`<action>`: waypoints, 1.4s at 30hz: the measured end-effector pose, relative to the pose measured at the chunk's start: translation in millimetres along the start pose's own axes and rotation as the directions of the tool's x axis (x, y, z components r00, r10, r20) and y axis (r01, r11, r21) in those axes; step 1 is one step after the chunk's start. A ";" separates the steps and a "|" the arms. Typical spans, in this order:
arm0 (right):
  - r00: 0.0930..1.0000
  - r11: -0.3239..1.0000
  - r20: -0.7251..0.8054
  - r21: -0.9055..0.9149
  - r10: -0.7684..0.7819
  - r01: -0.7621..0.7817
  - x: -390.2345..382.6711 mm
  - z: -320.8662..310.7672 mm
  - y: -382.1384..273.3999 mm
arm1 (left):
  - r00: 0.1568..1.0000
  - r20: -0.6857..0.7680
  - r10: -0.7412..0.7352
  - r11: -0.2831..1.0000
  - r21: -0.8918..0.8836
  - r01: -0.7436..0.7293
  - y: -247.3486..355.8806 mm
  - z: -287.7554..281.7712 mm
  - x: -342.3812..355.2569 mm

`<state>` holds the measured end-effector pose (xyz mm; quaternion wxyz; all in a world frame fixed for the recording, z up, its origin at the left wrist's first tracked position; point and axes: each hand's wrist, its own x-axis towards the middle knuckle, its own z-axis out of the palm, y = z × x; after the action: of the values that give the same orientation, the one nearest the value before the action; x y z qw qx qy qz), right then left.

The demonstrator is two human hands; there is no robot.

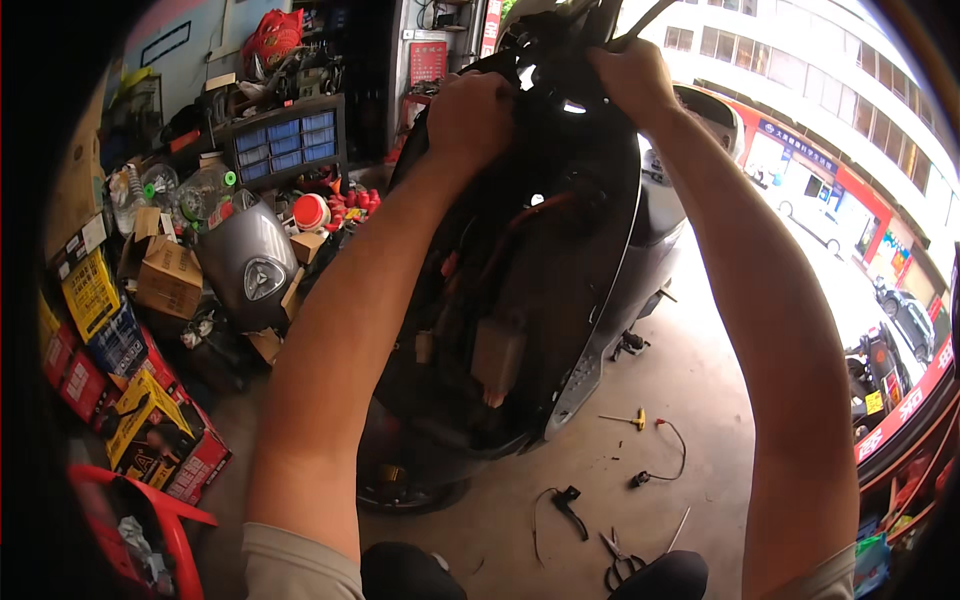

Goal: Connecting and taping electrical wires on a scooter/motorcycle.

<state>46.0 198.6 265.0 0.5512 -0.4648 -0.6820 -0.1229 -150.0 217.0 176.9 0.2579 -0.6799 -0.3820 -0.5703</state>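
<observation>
A dark motor scooter stands in front of me, its inside wiring showing. My left hand is closed at the left upper edge of its black panel, knuckles up. My right hand is closed on the right upper edge, close to the handlebar area, with most fingertips hidden behind it. Both forearms reach up over the scooter. Below, on the floor, lie a yellow T-handle tool, a short cable with connectors, a black lever with a thin wire and black-handled pliers.
Battery-like boxes, a cardboard box, a loose grey scooter cover and a blue-drawer cabinet crowd the left. A red plastic stool stands at the lower left. Beyond the right opening are a motorcycle and a street.
</observation>
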 end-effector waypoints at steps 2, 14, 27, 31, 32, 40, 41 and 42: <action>0.997 0.998 0.061 0.029 0.054 -0.056 -0.6 -1.3 -0.2 | 1.000 -0.006 -0.019 1.000 -0.004 0.019 -0.6 -1.4 0.9; 0.998 0.989 0.056 0.143 0.034 -0.041 -6.0 1.1 -3.0 | 0.985 0.074 -0.157 0.984 0.097 0.150 25.4 -2.6 -2.6; 0.995 0.988 0.009 0.120 0.098 -0.099 1.7 11.0 5.1 | 0.884 0.264 -0.386 0.922 0.079 0.379 32.7 -2.1 11.0; 0.993 0.976 0.003 0.182 0.119 -0.117 2.5 10.2 5.3 | 0.906 0.255 -0.339 0.941 0.100 0.324 33.8 -6.8 10.1; 0.992 0.972 0.027 0.196 0.126 -0.129 3.2 7.6 1.6 | 0.916 0.267 -0.301 0.954 0.086 0.288 31.5 -8.8 10.0; 0.999 0.974 -0.001 0.224 0.044 -0.043 13.7 20.7 13.2 | 0.866 0.360 -0.346 0.938 0.153 0.311 22.2 -6.2 23.3; 0.998 0.973 -0.035 0.229 0.047 -0.038 14.6 22.5 15.5 | 0.861 0.367 -0.352 0.935 0.187 0.303 22.2 -5.9 23.7; 0.996 0.972 -0.069 0.234 0.049 -0.032 15.6 24.1 17.4 | 0.860 0.367 -0.355 0.933 0.192 0.303 22.7 -5.5 24.1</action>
<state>44.7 232.1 263.7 0.6292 -0.4059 -0.6611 -0.0481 -133.3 205.1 203.5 0.1168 -0.6879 -0.5723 -0.4309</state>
